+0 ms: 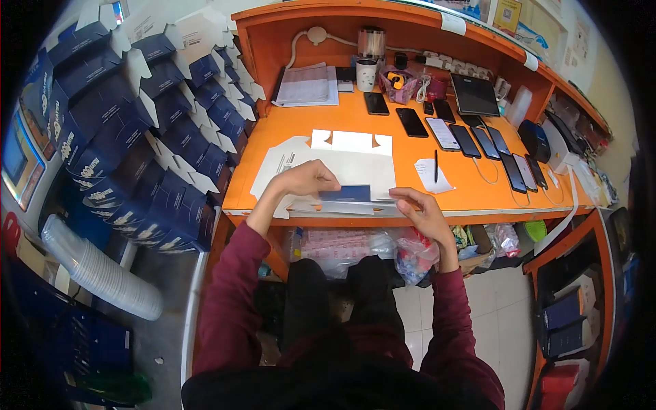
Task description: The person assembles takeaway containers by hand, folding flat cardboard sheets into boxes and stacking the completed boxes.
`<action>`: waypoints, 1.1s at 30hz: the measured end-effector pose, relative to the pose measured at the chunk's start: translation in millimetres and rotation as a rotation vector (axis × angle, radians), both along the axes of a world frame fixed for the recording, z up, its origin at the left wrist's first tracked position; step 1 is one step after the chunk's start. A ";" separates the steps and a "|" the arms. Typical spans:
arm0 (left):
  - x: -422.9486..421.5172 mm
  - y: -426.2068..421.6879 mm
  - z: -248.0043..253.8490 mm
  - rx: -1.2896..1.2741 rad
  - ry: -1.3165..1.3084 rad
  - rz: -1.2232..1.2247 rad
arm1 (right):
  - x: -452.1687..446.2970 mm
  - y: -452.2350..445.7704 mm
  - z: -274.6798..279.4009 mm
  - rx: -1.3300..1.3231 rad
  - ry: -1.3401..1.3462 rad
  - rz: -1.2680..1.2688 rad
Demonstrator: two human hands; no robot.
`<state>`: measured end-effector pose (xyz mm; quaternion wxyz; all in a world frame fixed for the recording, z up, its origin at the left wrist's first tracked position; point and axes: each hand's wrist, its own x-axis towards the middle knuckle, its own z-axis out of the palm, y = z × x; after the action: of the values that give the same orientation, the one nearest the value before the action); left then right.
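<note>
A flat, partly folded cardboard box blank [355,166] lies white side up at the front edge of the orange desk. Its near panel is raised, and a strip of dark blue printed outside shows there. My left hand [307,179] is closed at this raised panel, fingertips pinching its top edge on the left. At the right end of the same panel, my right hand [422,213] grips the edge between curled fingers and thumb. Part of the blank's near side hangs over the desk edge, and its underside is hidden.
Stacked dark blue folded boxes [164,137] rise on the left, beside a stack of plastic cups [102,270]. Several phones [444,133] lie on the desk's right half, near a pen [436,166] on paper. Papers [305,85] and a patterned cup [366,75] stand at the back.
</note>
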<state>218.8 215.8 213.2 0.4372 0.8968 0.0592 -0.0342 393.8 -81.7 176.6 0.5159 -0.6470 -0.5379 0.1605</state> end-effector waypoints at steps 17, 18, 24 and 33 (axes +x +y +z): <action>-8.8 -49.4 14.6 0.291 -0.506 0.288 | -43.7 84.5 41.7 0.324 -0.578 -0.237; -10.4 -50.2 14.6 0.269 -0.516 0.282 | -42.6 84.2 42.8 0.347 -0.616 -0.235; -30.6 -58.1 19.8 0.170 -0.535 0.338 | -35.9 81.0 44.3 0.146 -0.653 -0.167; -75.0 -50.3 15.3 0.558 -0.486 0.755 | -33.1 90.2 44.4 0.177 -0.444 -0.100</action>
<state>143.8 165.5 228.5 0.1648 0.8774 0.2819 0.3515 360.7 8.4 221.1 0.4470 -0.6446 -0.6174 -0.0595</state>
